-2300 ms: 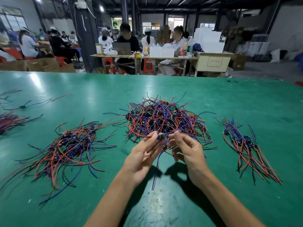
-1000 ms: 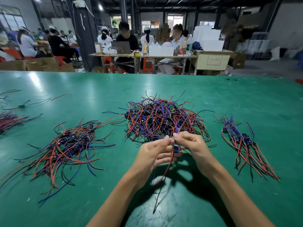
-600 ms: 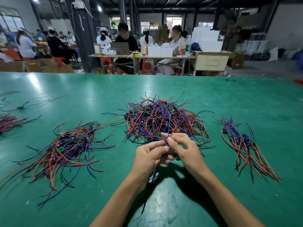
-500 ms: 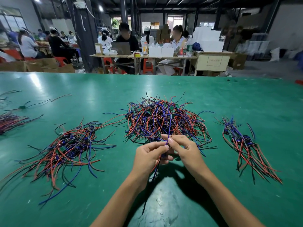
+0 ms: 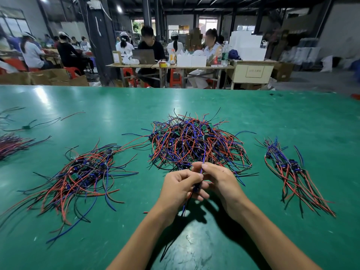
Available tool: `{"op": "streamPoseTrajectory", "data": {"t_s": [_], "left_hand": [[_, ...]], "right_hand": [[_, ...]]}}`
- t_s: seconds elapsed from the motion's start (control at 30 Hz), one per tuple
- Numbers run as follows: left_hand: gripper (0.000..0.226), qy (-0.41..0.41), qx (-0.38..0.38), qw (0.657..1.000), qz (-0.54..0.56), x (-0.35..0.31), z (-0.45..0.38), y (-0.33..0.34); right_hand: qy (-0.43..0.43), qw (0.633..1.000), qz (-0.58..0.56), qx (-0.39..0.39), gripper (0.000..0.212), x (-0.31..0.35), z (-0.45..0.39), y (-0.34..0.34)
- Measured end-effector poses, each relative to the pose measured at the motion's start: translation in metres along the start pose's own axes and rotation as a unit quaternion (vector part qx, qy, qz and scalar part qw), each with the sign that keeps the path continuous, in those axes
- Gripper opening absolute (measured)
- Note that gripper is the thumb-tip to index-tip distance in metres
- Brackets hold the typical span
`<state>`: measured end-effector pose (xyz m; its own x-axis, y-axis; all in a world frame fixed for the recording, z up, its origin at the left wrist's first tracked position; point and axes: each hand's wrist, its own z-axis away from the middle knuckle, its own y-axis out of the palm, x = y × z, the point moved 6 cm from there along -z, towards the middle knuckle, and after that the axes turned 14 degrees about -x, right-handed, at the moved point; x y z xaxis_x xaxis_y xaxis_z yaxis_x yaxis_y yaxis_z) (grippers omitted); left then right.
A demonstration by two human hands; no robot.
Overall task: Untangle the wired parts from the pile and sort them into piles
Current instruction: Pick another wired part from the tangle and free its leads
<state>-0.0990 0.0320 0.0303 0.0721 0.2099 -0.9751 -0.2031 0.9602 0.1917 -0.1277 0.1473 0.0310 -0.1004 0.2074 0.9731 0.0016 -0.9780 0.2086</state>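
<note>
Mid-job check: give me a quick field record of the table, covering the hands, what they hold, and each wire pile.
left hand: grips a wired part at its small dark body
right hand: pinches a blue wire of the same part, rising toward the middle pile
middle pile: largest, tangled, just beyond the hands
left pile: loose, spread out
right pile: small, wires roughly aligned
far-left pile: at the picture's edge, partly cut off
table: green
</note>
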Motion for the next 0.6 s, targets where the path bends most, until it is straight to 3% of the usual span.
{"op": "streamPoseTrajectory", "data": {"t_s": [0.17,0.33,0.47,0.6], "left_hand": [[0.023,0.002,0.037,0.999,-0.029,0.000,0.001,0.004],[0.034,0.006,0.079,0.995,-0.066,-0.002,0.007,0.006],[0.038,0.011,0.122,0.989,-0.083,-0.001,0.011,0.013],[0.032,0.003,0.124,0.989,-0.083,0.002,0.011,0.011]], "right_hand": [[0.003,0.999,0.007,-0.037,0.031,0.001,-0.007,-0.012],[0.003,0.992,0.005,-0.129,0.029,0.004,-0.013,-0.027],[0.020,0.983,-0.053,-0.175,0.026,0.009,-0.015,-0.043],[0.017,0.979,-0.110,-0.170,0.024,0.013,-0.016,-0.048]]}}
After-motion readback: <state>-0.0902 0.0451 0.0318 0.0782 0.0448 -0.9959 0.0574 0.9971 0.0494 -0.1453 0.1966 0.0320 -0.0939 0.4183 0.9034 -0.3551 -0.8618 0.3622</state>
